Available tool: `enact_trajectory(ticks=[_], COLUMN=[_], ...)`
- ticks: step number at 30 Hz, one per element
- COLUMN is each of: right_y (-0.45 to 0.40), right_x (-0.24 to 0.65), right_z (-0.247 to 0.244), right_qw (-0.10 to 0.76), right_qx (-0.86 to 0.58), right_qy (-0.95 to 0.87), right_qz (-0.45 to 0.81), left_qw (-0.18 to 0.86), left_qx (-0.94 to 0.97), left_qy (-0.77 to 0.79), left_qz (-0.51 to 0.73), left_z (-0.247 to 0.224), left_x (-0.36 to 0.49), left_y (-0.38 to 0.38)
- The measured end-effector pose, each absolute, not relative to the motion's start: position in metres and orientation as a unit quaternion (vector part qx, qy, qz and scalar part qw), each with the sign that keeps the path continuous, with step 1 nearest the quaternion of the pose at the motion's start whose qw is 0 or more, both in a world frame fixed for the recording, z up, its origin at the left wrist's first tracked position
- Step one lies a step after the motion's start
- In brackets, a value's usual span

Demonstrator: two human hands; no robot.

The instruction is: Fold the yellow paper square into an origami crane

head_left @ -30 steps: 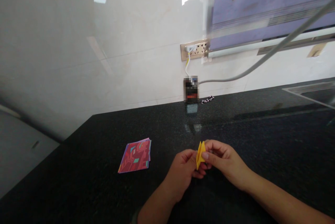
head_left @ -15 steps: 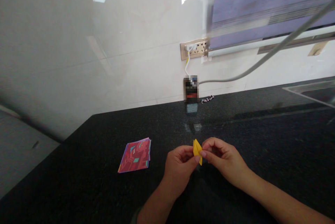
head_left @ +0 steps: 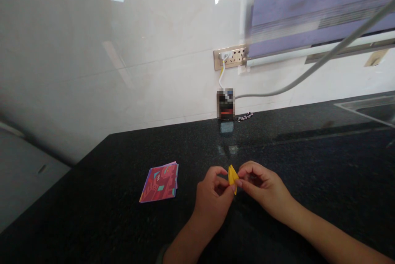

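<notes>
left hand (head_left: 212, 198) and right hand (head_left: 267, 188) pinch the folded yellow paper (head_left: 232, 177) between their fingers; patterned red sheets (head_left: 159, 182) lie apart on the surface (head_left: 108, 218).

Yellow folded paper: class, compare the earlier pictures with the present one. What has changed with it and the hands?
The yellow folded paper has shifted slightly left, and its top, which leaned right, now leans left. The left hand has moved slightly left too, its lower fingers drawn in. Neither hand has let go. The right hand and printed sheets look much the same.
</notes>
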State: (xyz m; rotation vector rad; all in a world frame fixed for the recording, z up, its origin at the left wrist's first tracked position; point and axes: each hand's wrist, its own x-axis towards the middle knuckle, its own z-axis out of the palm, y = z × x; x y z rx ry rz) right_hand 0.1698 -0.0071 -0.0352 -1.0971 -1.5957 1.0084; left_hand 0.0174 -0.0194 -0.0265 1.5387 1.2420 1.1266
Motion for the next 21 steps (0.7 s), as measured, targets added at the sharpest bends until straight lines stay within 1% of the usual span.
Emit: enact_trajectory(ticks=[3, 5, 8, 11, 13, 18, 21], right_y=[-0.006, -0.006, -0.007, -0.006, -0.005, -0.004, -0.003], right_x=[0.170, 0.170, 0.173, 0.174, 0.174, 0.172, 0.172], right_z=[-0.032, -0.029, -0.024, -0.023, -0.025, -0.028, -0.027], right_qw=[0.452, 0.448, 0.444, 0.442, 0.444, 0.415, 0.419], right_qx=[-0.446, -0.440, -0.423, -0.405, -0.400, -0.393, -0.383], right_qy=[-0.639, -0.657, -0.694, -0.710, -0.697, -0.625, -0.604], right_qz=[0.434, 0.417, 0.377, 0.370, 0.395, 0.531, 0.559], left_qw=[0.385, 0.383, 0.436, 0.508, 0.542, 0.579, 0.602], left_qx=[0.636, 0.636, 0.603, 0.561, 0.545, 0.530, 0.511], left_qy=[0.503, 0.503, 0.489, 0.461, 0.442, 0.413, 0.402], left_qz=[0.441, 0.444, 0.456, 0.463, 0.463, 0.462, 0.464], left_z=[-0.025, -0.025, -0.026, -0.027, -0.027, -0.029, -0.028], left_x=[0.017, 0.017, 0.017, 0.017, 0.017, 0.015, 0.015], left_y=[-0.020, -0.019, -0.017, -0.015, -0.014, -0.013, -0.012])
